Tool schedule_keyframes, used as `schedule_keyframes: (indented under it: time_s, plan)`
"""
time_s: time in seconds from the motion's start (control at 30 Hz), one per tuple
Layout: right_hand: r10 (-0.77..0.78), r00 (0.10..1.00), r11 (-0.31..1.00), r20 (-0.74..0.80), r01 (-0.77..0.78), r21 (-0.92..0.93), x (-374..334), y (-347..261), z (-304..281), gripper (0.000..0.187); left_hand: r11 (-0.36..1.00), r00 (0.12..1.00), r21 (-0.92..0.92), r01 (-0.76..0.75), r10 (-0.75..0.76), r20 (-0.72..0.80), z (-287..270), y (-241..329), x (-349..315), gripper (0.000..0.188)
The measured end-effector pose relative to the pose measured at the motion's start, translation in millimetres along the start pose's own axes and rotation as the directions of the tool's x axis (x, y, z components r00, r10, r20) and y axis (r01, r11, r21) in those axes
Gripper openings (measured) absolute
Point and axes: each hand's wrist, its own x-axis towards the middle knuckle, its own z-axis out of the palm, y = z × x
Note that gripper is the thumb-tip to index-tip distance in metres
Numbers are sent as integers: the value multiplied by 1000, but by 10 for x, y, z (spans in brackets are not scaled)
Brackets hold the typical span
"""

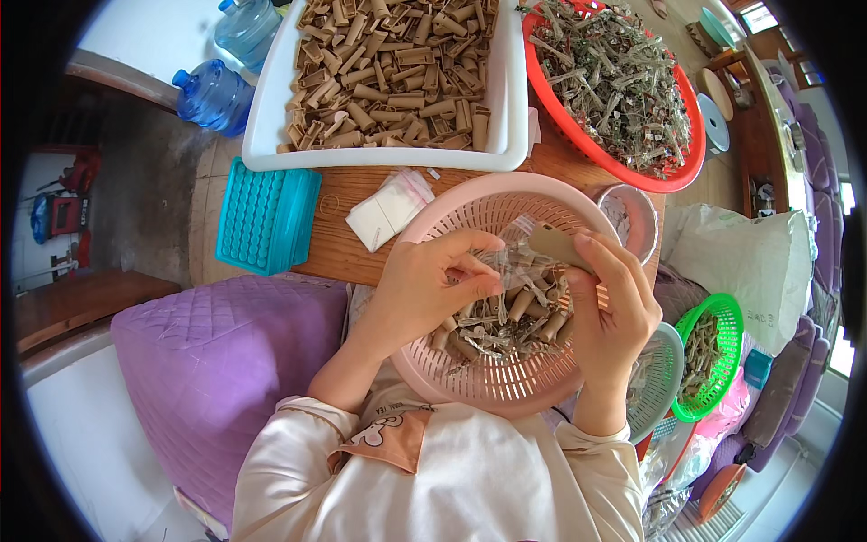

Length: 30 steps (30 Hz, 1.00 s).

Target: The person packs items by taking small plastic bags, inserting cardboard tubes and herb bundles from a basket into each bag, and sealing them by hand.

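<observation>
Over a pink plastic colander (pixel 433 206) both of my hands are at work. My left hand (pixel 426 271) pinches a clear plastic piece (pixel 513 257) between thumb and fingers; its exact kind is hard to make out. Between the thumb and fingers of my right hand (pixel 621 303) is a tan tube-shaped piece (pixel 553 244), close beside the clear plastic. Below them in the colander lie several similar tan tubes (pixel 521 304) and a tangle of clear and dark thin parts (pixel 483 339). The colander rests against my front at the table's near side.
A white bin (pixel 388 159) full of tan pieces and a red basket (pixel 691 149) heaped with clear parts stand beyond. Nearby are teal trays (pixel 262 217), a white packet (pixel 388 212) and a pink bowl (pixel 643 221). At right sit a green basket (pixel 733 348) and a white sack (pixel 736 262).
</observation>
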Motion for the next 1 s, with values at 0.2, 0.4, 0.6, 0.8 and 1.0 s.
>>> schedule_keyframes:
  time_s: [0.2,0.4,0.6,0.8,1.0]
  plan:
    - [366,914,847,176,-406,344,-33,-2,32,20,997,998,-66,-29,32,47,63,-58,19,39]
    - [481,816,746,322,-573,339,28,-55,-24,16,981,991,-149,-128,132,21,140,-53,12,41]
    - [238,918,925,316,-314,215,3,-30,43,22,985,988,-82,-153,155,15,109,101,-53,38]
    - [170,964,957,203,-211,199,-73,37,77,23,967,986,-193,-169,165,-37,126,94,-8,38]
    - [60,975,910,215,-142,389,-97,107,111,55,905,983,-385,-181,180,-40,156,56,15,41]
